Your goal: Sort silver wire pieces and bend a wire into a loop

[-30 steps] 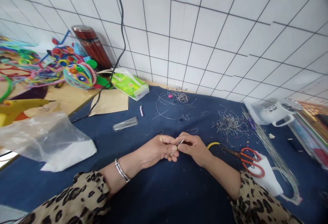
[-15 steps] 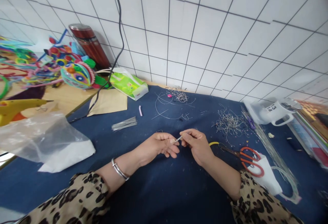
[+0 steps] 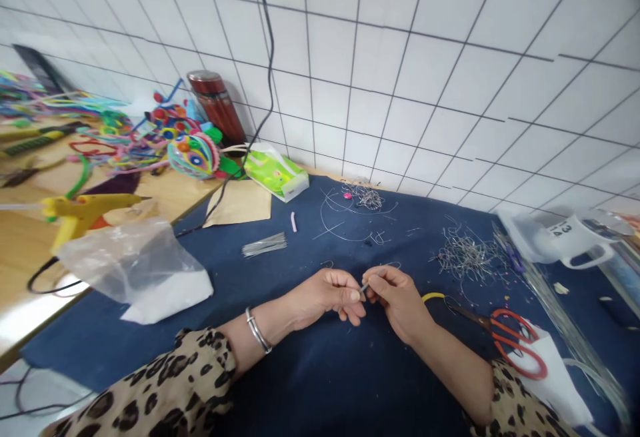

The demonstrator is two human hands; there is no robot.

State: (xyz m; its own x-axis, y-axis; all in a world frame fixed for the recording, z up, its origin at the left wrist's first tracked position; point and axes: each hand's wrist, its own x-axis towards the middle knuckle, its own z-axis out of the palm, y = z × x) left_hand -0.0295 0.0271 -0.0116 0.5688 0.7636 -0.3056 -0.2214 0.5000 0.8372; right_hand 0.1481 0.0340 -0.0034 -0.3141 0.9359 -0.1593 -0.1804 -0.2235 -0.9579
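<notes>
My left hand (image 3: 327,297) and my right hand (image 3: 397,297) meet over the blue cloth (image 3: 320,370) near the table's middle. Both pinch a short thin piece of silver wire (image 3: 365,285) between thumb and fingertips, the wire running between the two hands. A silver bangle (image 3: 257,330) circles my left wrist. Leopard-print sleeves cover both forearms.
Red-handled scissors (image 3: 515,347) lie right of my right hand. A tangle of wire scraps (image 3: 467,257) and a white mug (image 3: 575,240) sit farther right. A bundle of cut wires (image 3: 264,244), a plastic bag (image 3: 135,267), a yellow glue gun (image 3: 87,210), colourful paper crafts (image 3: 193,155) and a red flask (image 3: 217,105) lie left.
The view has swung left, so everything sits further right in the picture. My hands stay together on the wire, which my right fingers have turned slightly.
</notes>
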